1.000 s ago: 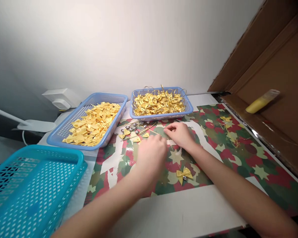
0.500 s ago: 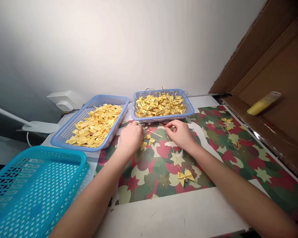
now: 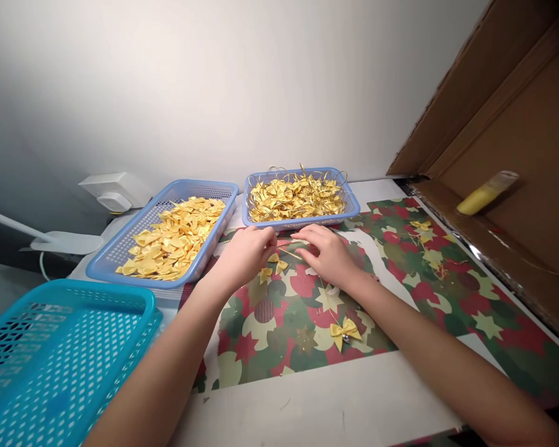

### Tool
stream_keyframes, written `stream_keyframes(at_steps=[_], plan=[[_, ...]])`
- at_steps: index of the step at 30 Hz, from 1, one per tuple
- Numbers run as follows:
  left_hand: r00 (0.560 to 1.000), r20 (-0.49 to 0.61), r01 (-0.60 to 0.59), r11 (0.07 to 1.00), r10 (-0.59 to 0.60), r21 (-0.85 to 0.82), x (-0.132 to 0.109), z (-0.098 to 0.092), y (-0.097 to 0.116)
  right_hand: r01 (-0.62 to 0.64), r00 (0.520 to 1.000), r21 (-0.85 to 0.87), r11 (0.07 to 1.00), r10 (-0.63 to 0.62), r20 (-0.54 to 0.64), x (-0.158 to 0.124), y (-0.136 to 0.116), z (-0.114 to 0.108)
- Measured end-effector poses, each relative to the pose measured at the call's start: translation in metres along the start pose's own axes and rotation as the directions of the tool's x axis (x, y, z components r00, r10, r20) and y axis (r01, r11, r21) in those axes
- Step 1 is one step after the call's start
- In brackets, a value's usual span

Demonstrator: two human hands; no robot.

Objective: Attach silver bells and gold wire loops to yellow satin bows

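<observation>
On the white desk (image 3: 279, 413), a thin gold-coloured strand (image 3: 290, 254) lies between our hands; our left grip (image 3: 246, 254) curls near one end, clamped or not we cannot tell; our right grip (image 3: 330, 254) has thumb and forefinger apart beside the other; it looks pale and straight.

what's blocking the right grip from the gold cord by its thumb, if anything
Nothing visible stands between the right grip and the gold cord; a yellow bow lies on the cord's near side, not between them.
</observation>
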State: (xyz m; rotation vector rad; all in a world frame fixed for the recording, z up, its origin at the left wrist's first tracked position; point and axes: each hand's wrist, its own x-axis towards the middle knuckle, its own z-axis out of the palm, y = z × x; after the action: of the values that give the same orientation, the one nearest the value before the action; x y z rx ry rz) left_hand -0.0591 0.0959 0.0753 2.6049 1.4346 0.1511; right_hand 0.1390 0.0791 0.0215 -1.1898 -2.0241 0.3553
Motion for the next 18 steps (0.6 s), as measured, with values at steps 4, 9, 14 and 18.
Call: stream_keyframes(at_steps=[4,9,14,18], plan=[[0.993,-0.099,-0.093,0.962,0.070,-0.255,-0.004,-0.004,-0.001,0.018,1.000,-0.059,0.998,-0.019,-0.003,-0.001,0.004,0.001],[0.996,-0.069,-0.078,0.913,0.055,-0.399,-0.008,-0.010,0.002,0.035,0.999,-0.057,0.998,-0.036,-0.021,0.000,0.001,-0.001],[0.998,-0.047,-0.053,0.907,0.037,-0.419,-0.008,-0.010,0.006,0.024,1.000,-0.099,0.995,-0.023,0.009,0.001,-0.002,-0.004],[0.998,-0.033,0.042,0.936,-0.057,-0.350,-0.007,-0.008,0.005,-0.047,0.999,-0.187,0.981,0.047,-0.003,0.003,-0.002,-0.010]])
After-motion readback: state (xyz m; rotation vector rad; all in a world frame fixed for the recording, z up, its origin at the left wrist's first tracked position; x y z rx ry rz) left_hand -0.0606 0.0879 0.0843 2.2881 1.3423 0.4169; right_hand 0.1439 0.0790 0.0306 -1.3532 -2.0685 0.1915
